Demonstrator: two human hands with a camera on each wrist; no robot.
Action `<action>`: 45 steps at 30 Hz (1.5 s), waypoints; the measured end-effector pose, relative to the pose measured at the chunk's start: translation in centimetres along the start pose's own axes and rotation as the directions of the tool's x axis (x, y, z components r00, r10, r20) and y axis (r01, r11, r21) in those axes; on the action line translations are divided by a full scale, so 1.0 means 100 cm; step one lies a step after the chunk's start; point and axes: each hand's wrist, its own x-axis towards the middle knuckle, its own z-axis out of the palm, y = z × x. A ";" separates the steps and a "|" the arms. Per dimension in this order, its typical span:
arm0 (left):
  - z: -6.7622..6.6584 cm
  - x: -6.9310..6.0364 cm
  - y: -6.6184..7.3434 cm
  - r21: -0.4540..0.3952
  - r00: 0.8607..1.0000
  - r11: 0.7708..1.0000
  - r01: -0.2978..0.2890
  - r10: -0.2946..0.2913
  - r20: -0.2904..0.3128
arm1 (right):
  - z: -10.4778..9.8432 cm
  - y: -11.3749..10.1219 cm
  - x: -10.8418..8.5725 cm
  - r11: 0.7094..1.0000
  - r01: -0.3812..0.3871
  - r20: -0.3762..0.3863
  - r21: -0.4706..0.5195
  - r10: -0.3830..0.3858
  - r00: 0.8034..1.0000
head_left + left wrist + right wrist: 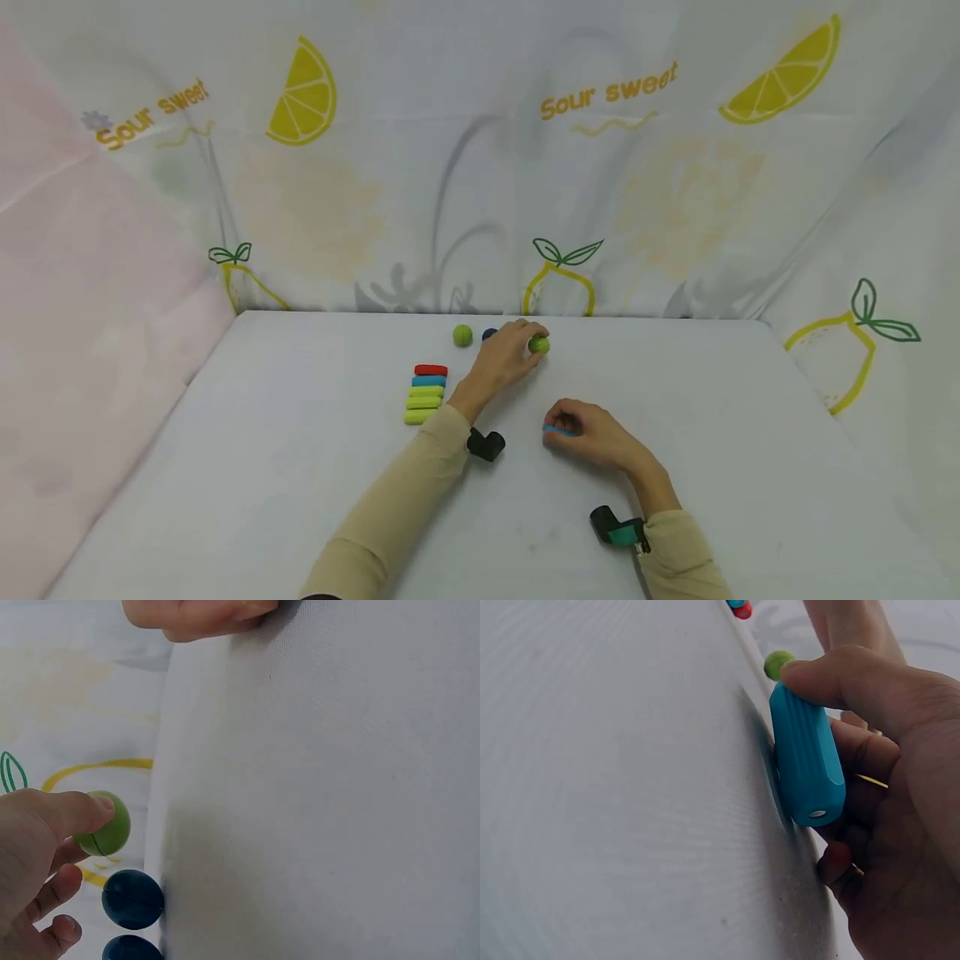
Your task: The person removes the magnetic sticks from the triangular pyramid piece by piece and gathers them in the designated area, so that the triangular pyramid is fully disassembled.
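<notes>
My left hand [506,360] pinches a green ball [539,344] between thumb and fingers at the back of the table; the left wrist view shows the thumb on this green ball [109,825]. Below it in that view sit two dark blue balls [133,899], the lower one cut off by the frame. Nearer the front, my right hand [592,432] holds a blue ridged block [804,761] between thumb and fingers, low over the white table. This block has a small hole in its end. In the head view the hand covers most of it.
Left of the left forearm lies a row of short bars: a red one [431,370], a blue one [429,382] and several yellow-green ones [423,403]. Another green ball [462,335] rests near the back edge, with a dark blue ball [489,333] partly behind the left hand.
</notes>
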 end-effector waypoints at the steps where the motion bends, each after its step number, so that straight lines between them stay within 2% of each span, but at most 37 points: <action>1: 0.001 0.002 -0.001 0.016 1.000 1.000 0.002 -0.002 -0.010 | 0.000 0.000 0.000 1.000 0.001 -0.001 0.001 -0.001 1.000; 4: 0.003 0.008 -0.003 0.071 0.999 0.997 0.011 -0.008 -0.038 | 0.001 0.000 -0.001 1.000 0.005 -0.011 0.007 -0.005 1.000; 9: 0.008 0.012 -0.007 0.079 0.999 0.996 0.039 -0.037 -0.021 | 0.002 0.001 0.000 1.000 0.019 -0.007 -0.005 -0.019 1.000; 19: 0.015 0.011 -0.018 0.100 0.998 0.995 0.015 -0.009 -0.067 | 0.005 0.000 0.000 1.000 -0.005 0.001 0.008 0.005 1.000; 27: 0.011 0.004 -0.018 0.114 1.000 0.993 0.017 -0.015 -0.019 | 0.004 0.001 0.000 1.000 -0.014 -0.011 0.000 0.014 1.000; 31: 0.003 -0.009 -0.013 0.073 0.998 0.996 0.044 -0.041 -0.037 | 0.001 0.001 0.001 0.998 -0.051 -0.030 0.033 0.052 0.998; 36: -0.004 -0.042 -0.003 -0.071 0.998 0.997 0.025 -0.029 -0.051 | -0.002 -0.001 0.002 0.991 -0.061 -0.058 0.115 0.068 0.996; 38: -0.004 -0.056 0.002 -0.131 1.000 0.991 -0.019 0.019 -0.001 | -0.002 0.001 0.002 0.989 -0.062 -0.059 0.137 0.071 0.996; 40: -0.003 -0.069 0.006 -0.177 0.994 0.983 -0.048 0.065 0.093 | -0.002 0.001 0.003 0.986 -0.064 -0.061 0.157 0.074 0.995; 43: -0.005 -0.084 0.011 -0.231 0.965 0.970 -0.072 0.126 0.229 | 0.000 0.009 0.004 0.981 -0.047 -0.059 0.190 0.059 0.996; 45: -0.007 -0.089 0.013 -0.239 0.956 0.969 -0.064 0.128 0.264 | 0.000 0.011 0.003 0.978 -0.018 -0.051 0.206 0.029 0.998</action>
